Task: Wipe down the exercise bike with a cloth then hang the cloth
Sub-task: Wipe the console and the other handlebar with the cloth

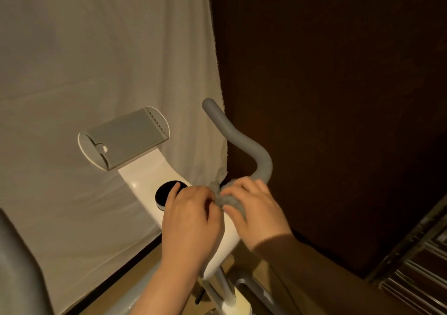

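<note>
Your right hand (254,212) curls its fingers over a bunched grey cloth (228,199), pressing it onto the white console (145,176) of the exercise bike right at the base of the grey handlebar (242,140). Your left hand (191,218) sits just beside it, fingers bent and pinching the near edge of the same cloth, with the black round dial (167,195) just past its fingertips. The cloth lies between your two hands, mostly hidden under them.

You look to be in the wiping step, or gathering the cloth at the handlebar joint; which one, you cannot tell from here. The tablet holder (125,138) beyond your left hand and the curve of the handlebar above your right appear untouched as things lie. Next, you probably need one firm grip on the bundle and a steady sweep up the bar. No hanging place for the cloth is plainly in view.
</note>
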Available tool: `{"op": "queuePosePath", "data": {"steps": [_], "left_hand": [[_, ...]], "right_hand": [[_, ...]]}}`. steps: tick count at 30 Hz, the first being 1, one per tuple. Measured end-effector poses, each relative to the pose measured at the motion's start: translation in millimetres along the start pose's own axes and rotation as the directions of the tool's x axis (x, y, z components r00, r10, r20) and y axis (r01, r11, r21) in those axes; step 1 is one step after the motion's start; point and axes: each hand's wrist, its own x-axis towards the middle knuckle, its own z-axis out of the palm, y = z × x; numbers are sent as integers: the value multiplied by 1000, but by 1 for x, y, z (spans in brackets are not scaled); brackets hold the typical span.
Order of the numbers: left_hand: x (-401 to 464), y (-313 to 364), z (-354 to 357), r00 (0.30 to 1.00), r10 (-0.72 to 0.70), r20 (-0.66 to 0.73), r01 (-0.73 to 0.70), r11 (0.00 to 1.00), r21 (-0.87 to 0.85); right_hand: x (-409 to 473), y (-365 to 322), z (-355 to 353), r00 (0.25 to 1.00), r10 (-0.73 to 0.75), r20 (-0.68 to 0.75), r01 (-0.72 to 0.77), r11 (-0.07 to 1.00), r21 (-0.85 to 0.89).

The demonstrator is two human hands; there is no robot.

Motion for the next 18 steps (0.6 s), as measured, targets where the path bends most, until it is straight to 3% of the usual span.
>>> {"op": "queuePosePath", "data": {"steps": [2, 5, 10, 14, 17, 18], "left_hand": [[0, 0, -1, 1000, 0, -3, 0, 1000, -23], [-1, -2, 1, 1000, 3, 6, -3, 1000, 3], [0, -1, 1, 1000, -10, 8, 10, 1000, 8], [0, -1, 2, 1000, -18, 18, 18, 1000, 25], [1, 0, 1, 1000, -9, 13, 9, 1000, 20], [1, -1, 1, 1000, -10, 3, 10, 1000, 15]], "right_hand": [[5, 6, -4, 999, -4, 35, 4, 1000, -4], [9, 16, -6, 982, 126, -142, -128, 992, -8], [0, 10, -1, 1000, -9, 27, 7, 999, 47], [4, 15, -2, 984, 102, -148, -101, 995, 16], [0, 4, 3, 999, -41, 4, 41, 999, 7], [4, 8, -1, 999, -35, -3, 35, 999, -7]]}}
